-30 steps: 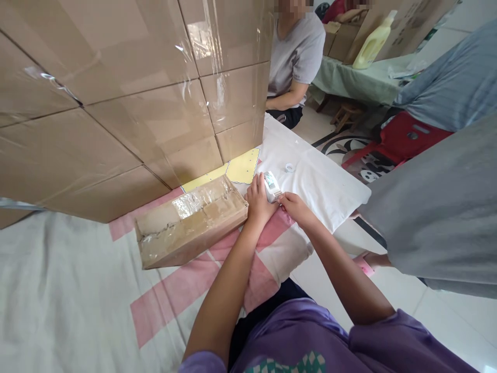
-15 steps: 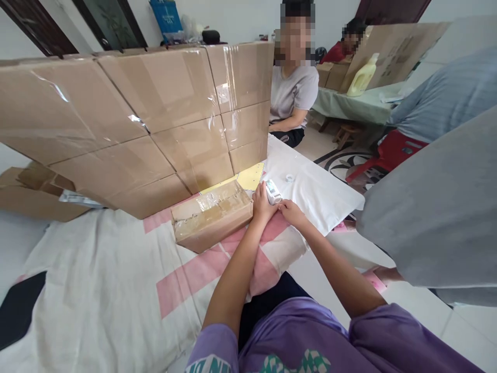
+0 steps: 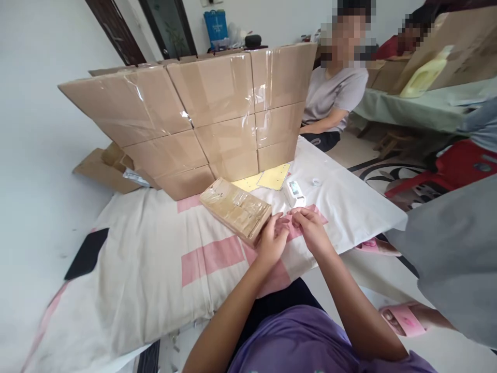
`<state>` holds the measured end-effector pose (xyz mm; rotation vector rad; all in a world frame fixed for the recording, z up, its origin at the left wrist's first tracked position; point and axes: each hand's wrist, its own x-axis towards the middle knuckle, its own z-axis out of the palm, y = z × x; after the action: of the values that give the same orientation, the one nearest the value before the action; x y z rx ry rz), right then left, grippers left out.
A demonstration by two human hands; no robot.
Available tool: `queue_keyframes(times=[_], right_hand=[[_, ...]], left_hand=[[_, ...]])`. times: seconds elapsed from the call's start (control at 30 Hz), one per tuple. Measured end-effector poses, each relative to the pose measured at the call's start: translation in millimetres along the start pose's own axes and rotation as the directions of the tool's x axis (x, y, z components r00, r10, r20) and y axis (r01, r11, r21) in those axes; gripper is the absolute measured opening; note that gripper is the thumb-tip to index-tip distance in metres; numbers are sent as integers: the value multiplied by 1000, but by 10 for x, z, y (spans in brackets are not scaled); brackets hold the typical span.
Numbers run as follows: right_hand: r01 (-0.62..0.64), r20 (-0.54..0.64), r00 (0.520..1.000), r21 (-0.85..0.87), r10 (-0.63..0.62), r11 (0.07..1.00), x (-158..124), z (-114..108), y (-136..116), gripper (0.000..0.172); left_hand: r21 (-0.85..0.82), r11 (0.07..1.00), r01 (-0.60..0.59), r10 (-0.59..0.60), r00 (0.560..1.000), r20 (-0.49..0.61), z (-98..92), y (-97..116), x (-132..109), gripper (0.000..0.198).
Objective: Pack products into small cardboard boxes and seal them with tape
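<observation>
A small white device (image 3: 295,194) with a little screen rests on the cloth-covered table (image 3: 143,259), just beyond my fingertips. My left hand (image 3: 274,237) is beside the near right end of a taped cardboard box (image 3: 236,210), its fingers loosely bent and apart, with nothing visible in them. Whether it touches the box I cannot tell. Close to it, my right hand (image 3: 311,228) has its thumb and fingertips pinched together. Anything between them is too small to make out. The box lies at an angle on the cloth, with shiny tape across its top.
A wall of stacked, taped cartons (image 3: 221,114) stands along the table's far side. Yellow sheets (image 3: 274,176) and a small white ring (image 3: 316,182) lie before it. An opened carton (image 3: 104,168) is at the left, a black flat object (image 3: 86,254) nearer. Other people sit beyond.
The white device has left my left hand and now stands on the table. My hands have come apart slightly. The box has turned, and the view has swung left.
</observation>
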<state>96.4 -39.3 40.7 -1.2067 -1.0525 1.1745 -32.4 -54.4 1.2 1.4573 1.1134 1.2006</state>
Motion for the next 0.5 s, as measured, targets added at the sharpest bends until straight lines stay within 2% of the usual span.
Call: queue_keyframes(times=[0.07,0.1,0.13,0.17,0.2,0.23,0.27,0.3,0.33,0.4,0.43,0.5], right_hand=[[-28,89,996,98,20,995,-100,134,-72,25],[-42,126,992,121,26,992,-151,192,-102,25],[-58,159,987,135,36,989,-200,241,-125,27],[-78,188,981,145,50,986,-245,281,-144,30],[-98,218,974,152,64,983,-283,312,-158,31],[-117,246,966,158,76,980,-316,336,-170,32],[-133,269,959,163,86,978,-341,353,-182,30],[-144,287,953,167,92,975,-360,366,-195,28],[-152,299,949,170,96,974,-375,376,-211,26],[-151,307,947,173,93,973,-394,391,-250,24],[-146,307,948,174,88,974,-399,398,-273,23],[-122,309,949,170,65,978,-402,415,-320,20]], left_hand=[[38,997,-62,64,996,-68,-107,111,-267,34],[115,984,-140,153,982,-112,-181,159,-394,30],[213,948,-238,275,947,-166,-275,197,-509,26],[328,884,-333,416,881,-226,-391,226,-606,25],[454,800,-392,545,792,-275,-529,245,-679,28],[580,712,-395,638,709,-301,-682,253,-722,33],[693,634,-342,685,664,-299,-844,252,-735,38],[782,563,-269,684,682,-258,-1002,244,-719,44],[844,489,-219,659,727,-193,-1144,230,-678,46],[908,370,-198,565,823,-50,-1335,193,-547,47],[920,333,-208,530,848,0,-1368,175,-469,45],[930,305,-204,500,866,26,-1300,146,-307,40]])
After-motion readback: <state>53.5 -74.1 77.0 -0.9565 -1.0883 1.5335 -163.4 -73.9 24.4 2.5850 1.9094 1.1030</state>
